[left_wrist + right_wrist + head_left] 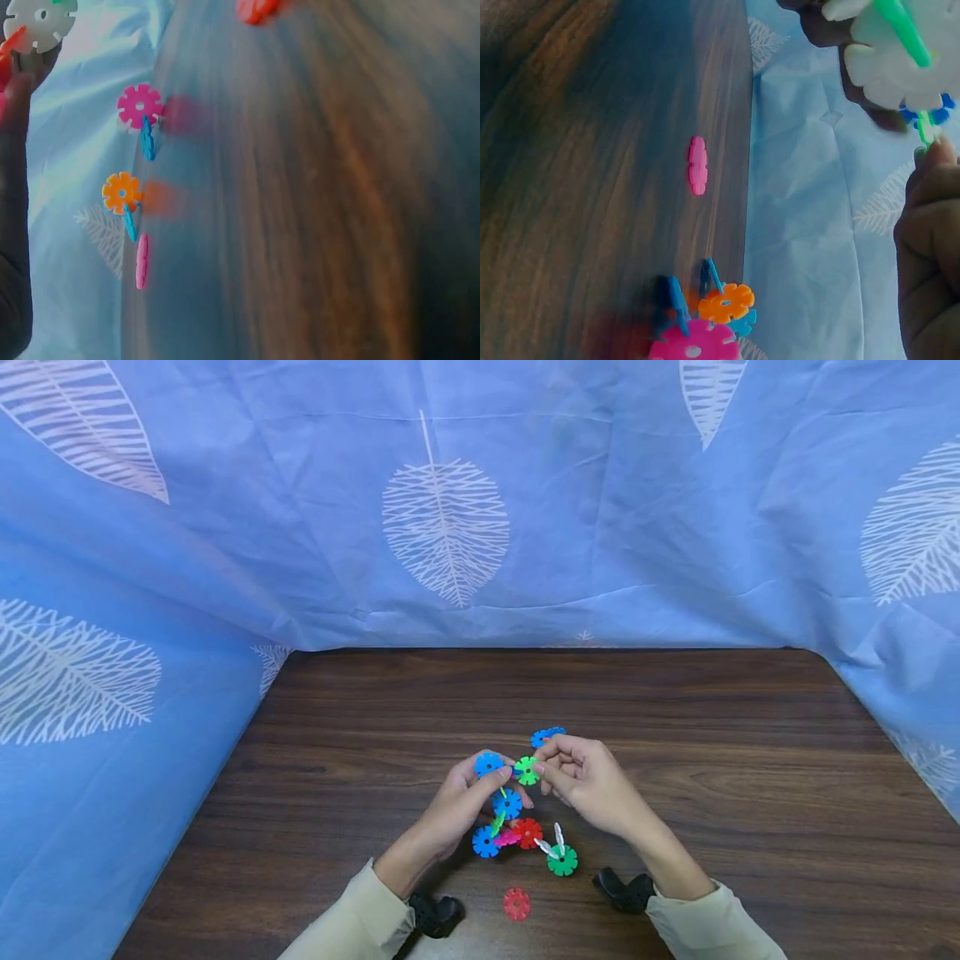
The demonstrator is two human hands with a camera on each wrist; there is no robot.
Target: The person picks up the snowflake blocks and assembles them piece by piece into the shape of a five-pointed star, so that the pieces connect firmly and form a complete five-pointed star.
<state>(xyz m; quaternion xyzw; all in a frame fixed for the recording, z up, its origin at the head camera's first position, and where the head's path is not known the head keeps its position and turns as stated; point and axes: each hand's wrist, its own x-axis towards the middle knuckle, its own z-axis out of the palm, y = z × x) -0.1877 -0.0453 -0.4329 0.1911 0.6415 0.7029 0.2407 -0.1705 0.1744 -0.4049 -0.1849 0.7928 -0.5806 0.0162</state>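
Wooden tabletop, left hand, right hand (angled inward), fingers pinching discs

Blue leaf-printed fabric hangs behind and beside a brown wood-grain table.

Loose disc in front, cloth behind

A disc chain runs from the left hand toward the near side, a held disc between that hand and the right hand. The loose disc lies before the chain on the table, far discs just beyond the right hand; cloth flanks both sides
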